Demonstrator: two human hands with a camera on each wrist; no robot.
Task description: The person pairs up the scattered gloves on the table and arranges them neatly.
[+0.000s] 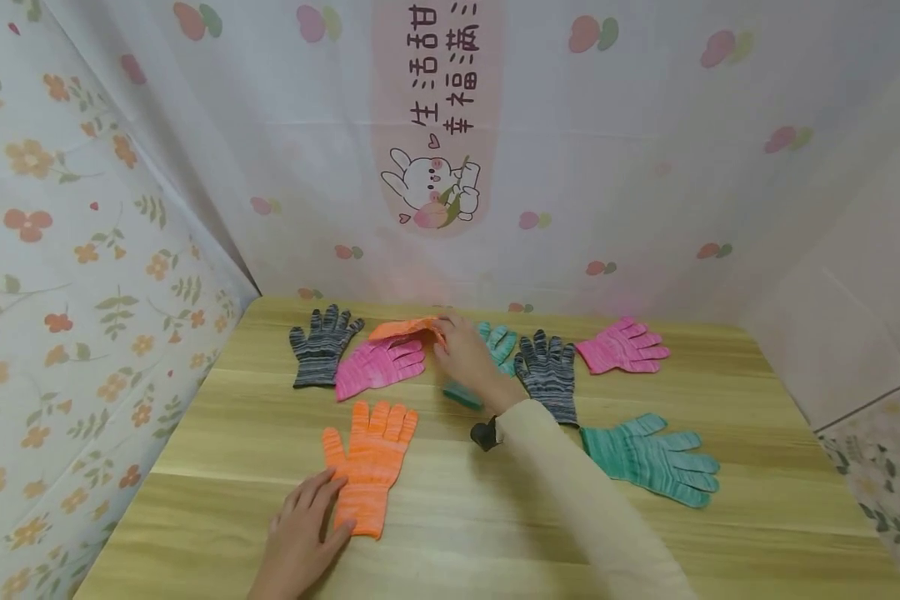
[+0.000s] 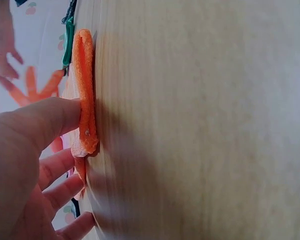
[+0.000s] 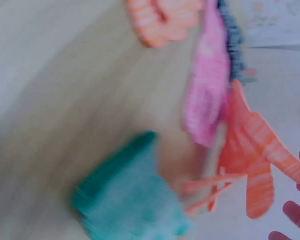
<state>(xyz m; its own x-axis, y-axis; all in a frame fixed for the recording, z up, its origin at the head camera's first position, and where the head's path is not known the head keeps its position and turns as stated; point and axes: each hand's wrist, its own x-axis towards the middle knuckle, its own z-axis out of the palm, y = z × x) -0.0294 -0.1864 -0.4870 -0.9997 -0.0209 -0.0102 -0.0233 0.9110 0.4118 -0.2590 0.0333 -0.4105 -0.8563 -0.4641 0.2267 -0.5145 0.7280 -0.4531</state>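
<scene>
My right hand (image 1: 465, 354) pinches an orange glove (image 1: 405, 328) by one finger. The glove hangs slack over a pink glove (image 1: 378, 367), and in the right wrist view its loose fingers (image 3: 260, 190) dangle. A second orange glove (image 1: 373, 467) lies flat, fingers pointing away from me. At its left edge rests my left hand (image 1: 303, 533), fingers spread; the left wrist view has the thumb touching the cuff (image 2: 85, 90). Partly hidden beneath my right wrist is a green glove (image 1: 499, 343), its cuff (image 3: 115, 175) showing in the right wrist view.
Dark grey striped gloves lie at the back left (image 1: 324, 346) and right of centre (image 1: 551, 375). Another pink glove (image 1: 624, 346) is at the back right, with a green glove (image 1: 656, 458) nearer me. A printed curtain (image 1: 630, 208) hangs behind the wooden table (image 1: 450, 517).
</scene>
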